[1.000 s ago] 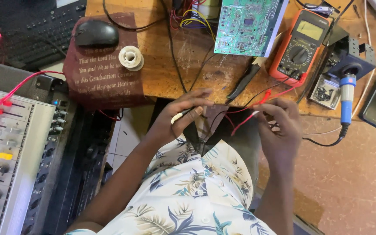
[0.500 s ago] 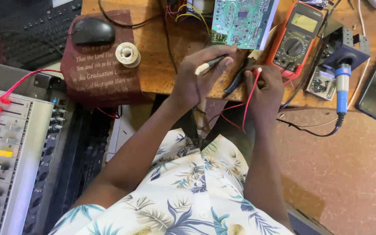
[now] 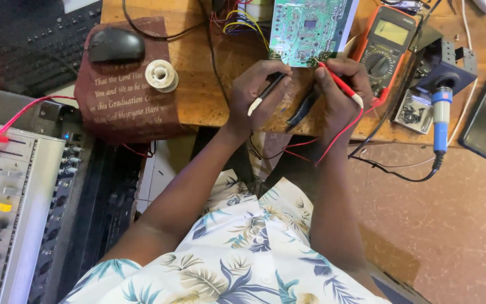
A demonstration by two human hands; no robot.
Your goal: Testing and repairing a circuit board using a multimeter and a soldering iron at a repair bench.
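The left hand grips a black probe, its tip hidden under the green circuit board, whose top is cut off. The right hand pinches a red probe against the board's lower edge.

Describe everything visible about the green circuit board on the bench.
The green circuit board lies flat at the far edge of the wooden bench, its top cut off by the frame. Its face is crowded with small components, solder points and one dark square chip. Coloured wires bunch beside its left edge. The red probe in the right hand meets its near edge; the left hand holds a black probe just below it.
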